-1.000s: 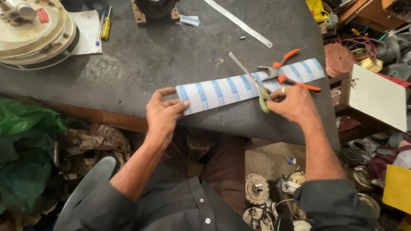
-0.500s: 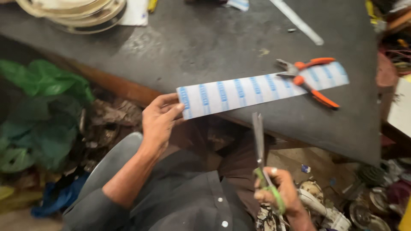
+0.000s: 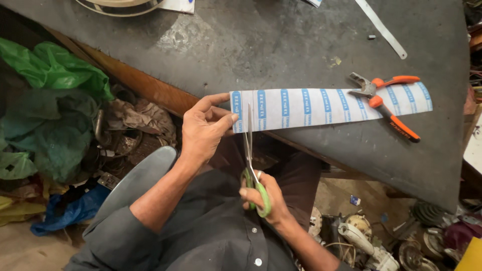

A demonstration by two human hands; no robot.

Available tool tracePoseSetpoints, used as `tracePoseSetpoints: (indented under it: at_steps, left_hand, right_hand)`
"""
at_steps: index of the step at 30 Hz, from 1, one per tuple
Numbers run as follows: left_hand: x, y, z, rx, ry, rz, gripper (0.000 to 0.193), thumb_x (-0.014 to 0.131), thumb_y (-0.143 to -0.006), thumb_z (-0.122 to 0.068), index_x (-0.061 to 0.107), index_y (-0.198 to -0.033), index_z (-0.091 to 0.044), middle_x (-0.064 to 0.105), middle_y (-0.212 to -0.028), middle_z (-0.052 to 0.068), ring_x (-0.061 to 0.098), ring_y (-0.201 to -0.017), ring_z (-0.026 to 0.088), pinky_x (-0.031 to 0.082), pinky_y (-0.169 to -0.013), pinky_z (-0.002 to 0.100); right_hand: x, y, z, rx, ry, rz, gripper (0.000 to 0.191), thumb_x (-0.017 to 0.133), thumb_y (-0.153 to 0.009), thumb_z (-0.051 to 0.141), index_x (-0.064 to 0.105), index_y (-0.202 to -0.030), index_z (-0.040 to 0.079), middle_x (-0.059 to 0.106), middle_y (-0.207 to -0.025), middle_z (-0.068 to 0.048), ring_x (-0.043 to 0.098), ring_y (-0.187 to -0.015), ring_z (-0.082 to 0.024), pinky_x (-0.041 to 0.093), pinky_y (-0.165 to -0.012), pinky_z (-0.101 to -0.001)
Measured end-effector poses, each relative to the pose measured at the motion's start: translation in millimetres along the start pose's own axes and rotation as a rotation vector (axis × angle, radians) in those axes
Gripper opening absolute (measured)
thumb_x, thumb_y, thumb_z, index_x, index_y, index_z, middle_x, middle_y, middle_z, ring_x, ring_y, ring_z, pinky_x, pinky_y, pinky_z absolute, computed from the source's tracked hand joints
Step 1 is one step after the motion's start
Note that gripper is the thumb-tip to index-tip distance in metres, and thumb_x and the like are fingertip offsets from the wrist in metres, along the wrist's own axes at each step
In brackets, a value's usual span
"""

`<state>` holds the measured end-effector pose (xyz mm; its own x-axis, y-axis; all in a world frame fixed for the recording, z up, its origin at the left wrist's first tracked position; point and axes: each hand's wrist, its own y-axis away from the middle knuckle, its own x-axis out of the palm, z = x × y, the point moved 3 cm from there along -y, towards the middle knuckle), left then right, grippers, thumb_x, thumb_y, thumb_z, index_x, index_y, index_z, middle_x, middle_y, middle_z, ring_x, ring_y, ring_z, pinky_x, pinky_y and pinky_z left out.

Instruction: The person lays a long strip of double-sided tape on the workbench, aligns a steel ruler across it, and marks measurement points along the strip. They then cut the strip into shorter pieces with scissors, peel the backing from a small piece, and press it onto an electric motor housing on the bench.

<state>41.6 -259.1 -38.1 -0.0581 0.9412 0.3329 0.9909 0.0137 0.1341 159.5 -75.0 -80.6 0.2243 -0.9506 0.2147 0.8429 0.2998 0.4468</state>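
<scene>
your left hand (image 3: 203, 131) pinches the near end of a long white paper strip printed with blue bands (image 3: 321, 106); the thumb lies on top and the fingers curl beneath, closed on the strip's edge. the strip lies flat across the dark grey worktable (image 3: 251, 45), its left end jutting past the table's front edge, where your hand holds it. your right hand (image 3: 261, 196) grips the green-handled steel scissors (image 3: 249, 155), fingers folded through and around the loops. the blades point away from you, upright in view, and cross the strip just beside your left fingertips; they look nearly closed, though you cannot tell whether they have entered the paper. orange-handled pliers (image 3: 386, 100) rest on the strip's far right part, weighting it against the table. a narrow pale metal strip (image 3: 381, 29) lies well apart near the table's far side. below the table edge to your left sit crumpled green plastic bags (image 3: 50, 75), and to your right lies a heap of metal parts (image 3: 366, 236).
</scene>
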Motion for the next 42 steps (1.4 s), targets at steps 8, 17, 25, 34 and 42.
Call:
tracePoseSetpoints:
  at_steps: [8,17,25,34,42]
  left_hand:
    - [-6,-4,15,0.072,0.035,0.031,0.046,0.075,-0.089,0.002,0.063,-0.134,0.002,0.075,-0.092,0.009,0.071,-0.078,0.009,0.061,-0.068,0.024]
    - [-8,-5,24,0.067,0.032,0.01,0.046,0.075,-0.089,0.003,0.064,-0.133,0.003,0.075,-0.093,0.01,0.07,-0.077,0.008,0.061,-0.069,0.023]
    - [-7,-7,22,0.058,0.034,0.003,0.047,0.074,-0.088,0.004,0.064,-0.134,0.003,0.074,-0.092,0.009,0.068,-0.076,0.007,0.059,-0.068,0.022]
    - [-5,-7,19,0.035,0.032,-0.004,0.047,0.074,-0.088,0.003,0.064,-0.133,0.003,0.075,-0.091,0.01,0.071,-0.077,0.009,0.061,-0.069,0.024]
    - [-1,-5,7,-0.055,-0.028,-0.051,0.046,0.075,-0.086,0.001,0.067,-0.132,0.001,0.076,-0.089,0.008,0.069,-0.076,0.01,0.061,-0.068,0.026]
  right_hand:
    - [11,-12,1,-0.047,0.108,-0.099,0.025,0.075,-0.082,0.023,0.06,-0.086,0.003,0.059,-0.067,-0.002,0.056,-0.052,-0.009,0.048,-0.048,-0.0241]
    - [11,-16,-3,-0.077,0.174,-0.106,0.024,0.075,-0.083,0.022,0.06,-0.083,0.003,0.058,-0.063,-0.001,0.057,-0.048,-0.009,0.048,-0.047,-0.0234]
    - [5,-18,-6,-0.082,0.115,-0.121,0.022,0.074,-0.082,0.021,0.061,-0.083,0.003,0.056,-0.06,0.0,0.053,-0.046,-0.008,0.045,-0.044,-0.0236]
    - [4,-17,-8,-0.071,0.228,-0.228,0.015,0.072,-0.085,0.012,0.062,-0.078,0.003,0.054,-0.055,0.002,0.052,-0.041,-0.007,0.043,-0.039,-0.0241]
    - [6,-31,5,-0.041,0.215,-0.171,0.015,0.073,-0.086,0.012,0.061,-0.08,0.004,0.057,-0.056,0.002,0.054,-0.041,-0.007,0.042,-0.039,-0.0237]
